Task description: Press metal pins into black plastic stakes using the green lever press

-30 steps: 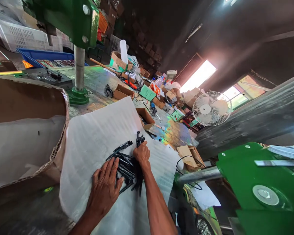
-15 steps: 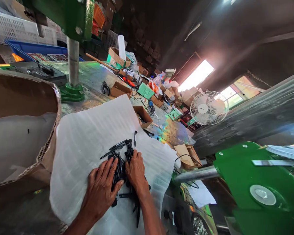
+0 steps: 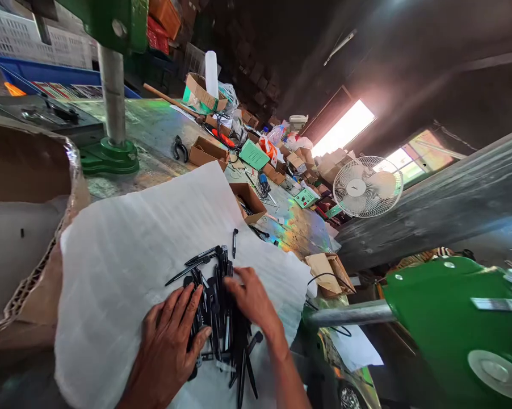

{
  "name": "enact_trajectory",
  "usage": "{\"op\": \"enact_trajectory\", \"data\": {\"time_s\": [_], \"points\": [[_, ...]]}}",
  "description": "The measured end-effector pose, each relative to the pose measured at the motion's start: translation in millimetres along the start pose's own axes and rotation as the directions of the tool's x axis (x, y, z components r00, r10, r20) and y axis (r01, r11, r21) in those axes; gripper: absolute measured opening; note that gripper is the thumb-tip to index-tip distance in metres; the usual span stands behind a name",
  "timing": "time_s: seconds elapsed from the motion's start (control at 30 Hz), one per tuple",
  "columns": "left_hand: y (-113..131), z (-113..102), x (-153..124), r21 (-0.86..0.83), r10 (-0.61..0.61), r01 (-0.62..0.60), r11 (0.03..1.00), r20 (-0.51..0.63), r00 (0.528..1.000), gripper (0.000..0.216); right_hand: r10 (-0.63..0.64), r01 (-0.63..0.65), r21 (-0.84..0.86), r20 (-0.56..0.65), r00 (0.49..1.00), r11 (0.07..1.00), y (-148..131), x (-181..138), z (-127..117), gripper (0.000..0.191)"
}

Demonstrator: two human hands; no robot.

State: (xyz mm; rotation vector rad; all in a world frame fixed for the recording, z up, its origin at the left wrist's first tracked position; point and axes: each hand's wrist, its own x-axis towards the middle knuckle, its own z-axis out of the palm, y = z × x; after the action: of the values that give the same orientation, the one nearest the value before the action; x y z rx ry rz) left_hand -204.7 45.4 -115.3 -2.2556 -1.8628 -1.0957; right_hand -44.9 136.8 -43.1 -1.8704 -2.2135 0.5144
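Head cam: heap of thin black plastic spikes (image 3: 219,324) on the lower part of a white foam sheet (image 3: 124,267), at the near edge of the tabletop (image 3: 154,130). Left hand (image 3: 166,346) flat against the heap's left side, fingers (image 3: 188,301) spread, no grip. Right hand (image 3: 251,301) blurred over it, grip impossible to tell. Probably light, stiff, kinda slippery; shafts look like the best hold, few at a time.
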Motion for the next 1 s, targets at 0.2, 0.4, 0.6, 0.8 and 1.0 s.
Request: {"op": "enact_trajectory", "data": {"time_s": [0.2, 0.4, 0.6, 0.8, 1.0], "points": [[-1, 0, 2, 0.004, -0.002, 0.002, 1.0, -0.015, 1.0, 0.054, 0.185, -0.228, -0.194, -0.214, 0.959, 0.954, 58, 106, -23, 0.025], [-2, 3, 1, 0.007, -0.007, 0.007, 1.0, -0.008, 1.0, 0.055, 0.138, -0.182, -0.411, -0.135, 0.981, 0.893, 80, 147, -22, 0.026], [-4, 5, 2, 0.008, 0.008, -0.008, 1.0, -0.005, 1.0, 0.057, 0.084, -0.081, -0.568, -0.022, 0.996, 0.819, 82, 157, -23, 0.025], [-4, 6, 2, 0.028, 0.016, -0.015, 0.999, -0.02, 1.0, 0.055, 0.004, 0.006, -0.649, 0.013, 1.0, 0.761, 86, 163, -28, 0.021], [-2, 3, 2, 0.029, 0.017, -0.016, 0.999, -0.039, 0.999, 0.053, -0.099, 0.045, -0.675, -0.042, 0.994, 0.737, 89, 154, -31, 0.016]]}}
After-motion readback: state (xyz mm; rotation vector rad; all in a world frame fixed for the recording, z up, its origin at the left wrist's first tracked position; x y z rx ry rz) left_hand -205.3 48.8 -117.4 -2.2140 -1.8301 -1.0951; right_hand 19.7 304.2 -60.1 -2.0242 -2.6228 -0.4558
